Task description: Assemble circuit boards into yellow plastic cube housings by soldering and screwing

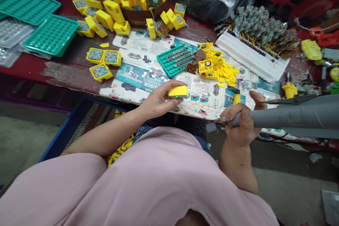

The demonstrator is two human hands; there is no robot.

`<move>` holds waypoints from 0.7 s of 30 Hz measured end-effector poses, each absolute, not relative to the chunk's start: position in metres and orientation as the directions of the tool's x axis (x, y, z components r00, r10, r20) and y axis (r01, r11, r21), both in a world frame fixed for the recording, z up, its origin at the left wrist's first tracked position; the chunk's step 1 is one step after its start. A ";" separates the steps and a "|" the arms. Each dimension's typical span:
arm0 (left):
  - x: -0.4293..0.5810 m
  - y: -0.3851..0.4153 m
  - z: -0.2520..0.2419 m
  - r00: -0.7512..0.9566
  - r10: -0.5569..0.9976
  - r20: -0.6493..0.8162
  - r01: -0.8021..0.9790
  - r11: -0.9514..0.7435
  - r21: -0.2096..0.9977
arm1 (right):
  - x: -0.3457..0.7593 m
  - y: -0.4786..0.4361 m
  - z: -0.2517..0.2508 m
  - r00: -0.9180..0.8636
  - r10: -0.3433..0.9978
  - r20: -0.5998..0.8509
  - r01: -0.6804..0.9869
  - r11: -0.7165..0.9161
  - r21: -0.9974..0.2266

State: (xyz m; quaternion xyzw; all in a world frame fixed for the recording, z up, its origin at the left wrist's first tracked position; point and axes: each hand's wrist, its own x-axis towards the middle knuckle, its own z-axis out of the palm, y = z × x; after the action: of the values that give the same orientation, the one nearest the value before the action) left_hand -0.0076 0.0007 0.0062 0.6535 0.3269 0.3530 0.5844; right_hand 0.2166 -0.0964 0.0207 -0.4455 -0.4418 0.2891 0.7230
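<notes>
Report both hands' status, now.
Left hand: closed, holding a small yellow block between thumb and fingers.
Right hand: closed around the near end of a grey tube-like object.

Assembly workshop seen here: scuffed counter (58, 72) crowded with yellow casings (113, 11), discs (180, 57) ranked in green tray (162, 62), wired parts (265, 24) heaped nearby.

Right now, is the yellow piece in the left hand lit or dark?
Lit: a small green glow shows on the near side of the yellow piece, held in the left hand.
</notes>
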 end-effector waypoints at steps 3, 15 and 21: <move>-0.023 0.000 0.003 0.459 0.775 0.435 0.122 -0.540 0.833 | 0.216 -0.097 0.020 0.447 0.810 0.380 -0.033 0.439 -0.898; -0.080 0.006 -0.011 0.411 0.252 0.876 0.400 -0.914 0.076 | 0.208 -0.094 0.024 0.457 0.801 0.387 0.024 0.424 -0.905; -0.139 -0.015 -0.022 0.683 0.730 -0.014 0.598 -0.548 0.584 | 0.210 -0.094 0.025 0.467 0.810 0.355 0.013 0.395 -0.919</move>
State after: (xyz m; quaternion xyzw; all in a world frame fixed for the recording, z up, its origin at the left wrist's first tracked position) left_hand -0.1392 -0.0153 -0.0221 0.8722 0.3807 0.1159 0.2845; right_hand 0.2100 -0.0939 0.0252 -0.4741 -0.4341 0.2792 0.7133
